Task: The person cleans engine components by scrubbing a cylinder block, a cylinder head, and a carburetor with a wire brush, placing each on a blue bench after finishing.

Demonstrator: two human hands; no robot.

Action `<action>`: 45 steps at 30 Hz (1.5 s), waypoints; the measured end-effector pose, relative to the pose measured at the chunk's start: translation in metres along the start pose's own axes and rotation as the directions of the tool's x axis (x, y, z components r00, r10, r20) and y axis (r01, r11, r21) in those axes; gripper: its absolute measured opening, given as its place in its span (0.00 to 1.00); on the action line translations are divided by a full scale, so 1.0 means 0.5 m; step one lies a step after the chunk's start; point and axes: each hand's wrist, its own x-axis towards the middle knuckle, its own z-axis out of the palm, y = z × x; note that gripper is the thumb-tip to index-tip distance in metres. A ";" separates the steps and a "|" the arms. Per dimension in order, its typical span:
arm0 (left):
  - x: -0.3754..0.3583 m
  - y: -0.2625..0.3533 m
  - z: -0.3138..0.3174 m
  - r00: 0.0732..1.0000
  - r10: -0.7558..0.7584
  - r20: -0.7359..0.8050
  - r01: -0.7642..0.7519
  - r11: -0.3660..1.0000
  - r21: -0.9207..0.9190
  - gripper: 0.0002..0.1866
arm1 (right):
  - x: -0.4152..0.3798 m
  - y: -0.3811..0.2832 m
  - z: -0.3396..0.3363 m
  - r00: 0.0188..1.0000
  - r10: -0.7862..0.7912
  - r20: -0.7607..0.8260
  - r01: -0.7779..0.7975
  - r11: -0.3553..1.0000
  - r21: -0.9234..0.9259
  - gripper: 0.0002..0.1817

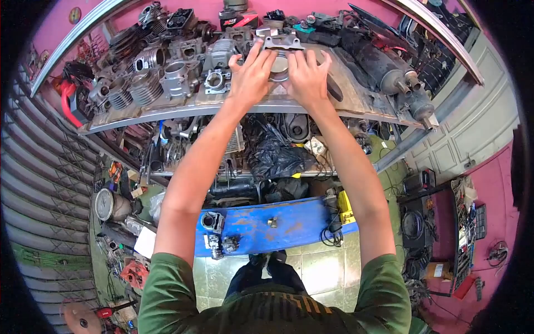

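Note:
Both arms reach forward to the upper shelf. My left hand (251, 75) is closed on the left side of a round metal engine part (278, 77), its outer fingers bent away to the left. From the other side my right hand (307, 76) grips the same part, fingers curled at its far edge. A circular opening with a shiny rim shows between the hands; the fingers cover much of the rest. Just beyond the fingertips lies a grey metal bracket (282, 42). A small engine cylinder (215, 81) stands left of my left hand.
Several engine cylinders (177, 78) crowd the shelf's left side, and mufflers (382, 69) lie on the right. A black plastic bag (276, 154) sits on the lower shelf. Below, a blue bench (295, 225) bears a cylinder (212, 221) and carburetors (213, 245).

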 end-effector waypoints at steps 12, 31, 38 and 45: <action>-0.048 -0.003 0.021 0.999 -0.051 0.018 0.051 0.999 -0.004 0.40 | -0.036 -0.014 0.031 0.999 -0.046 0.008 0.046 0.994 -0.102 0.17; 0.163 -0.175 -0.023 0.787 -0.019 0.616 0.260 0.916 -0.305 0.46 | 0.140 0.131 0.022 0.778 0.054 0.626 -0.296 0.911 0.289 0.38; 0.154 -0.156 -0.025 0.802 -0.008 0.597 0.340 0.827 -0.447 0.46 | 0.142 0.129 0.013 0.714 0.057 0.698 -0.361 0.884 0.297 0.43; 0.098 -0.122 0.017 0.976 -0.073 0.205 0.154 0.897 -0.414 0.45 | 0.082 0.127 0.010 0.908 0.084 0.410 -0.215 0.934 0.284 0.45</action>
